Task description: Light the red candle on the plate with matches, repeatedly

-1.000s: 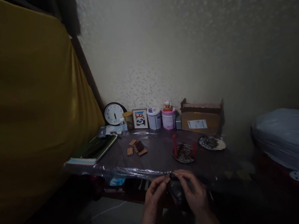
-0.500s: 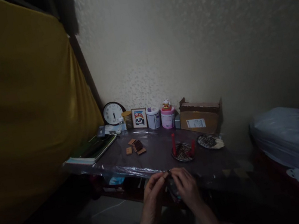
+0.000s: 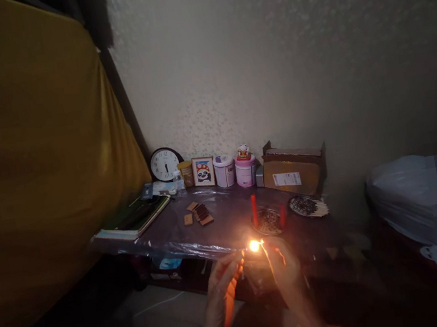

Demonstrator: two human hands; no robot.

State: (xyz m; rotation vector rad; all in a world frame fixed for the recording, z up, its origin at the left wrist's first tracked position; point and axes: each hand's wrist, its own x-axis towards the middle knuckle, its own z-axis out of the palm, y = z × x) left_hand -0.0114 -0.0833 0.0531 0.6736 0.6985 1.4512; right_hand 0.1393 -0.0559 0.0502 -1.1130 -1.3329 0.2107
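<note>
A match flame (image 3: 253, 246) burns brightly just above the table's front edge, between my two hands. My right hand (image 3: 287, 266) is closed in a pinch on the burning match; glare hides most of the stick. To the left, my left hand (image 3: 219, 282) pinches a small matchbox, mostly covered by its fingers and lit orange along the edge. Beyond the flame, a round metal plate (image 3: 269, 231) carries two red candles, an upright one (image 3: 254, 210) and a shorter one (image 3: 283, 216). Several matchboxes (image 3: 202, 214) lie left of the plate.
On the right sits a dish of dark-headed matchsticks (image 3: 307, 206). Along the wall stand a clock (image 3: 166, 164), a panda picture (image 3: 204, 172), two tubs (image 3: 225, 171) and a cardboard box (image 3: 291, 171). A book (image 3: 134, 221) lies at left beside a yellow curtain (image 3: 43, 158).
The match has lit, and its glow brightens the hands and table. My right hand has moved right, apart from my left hand, which keeps nearly the same place.
</note>
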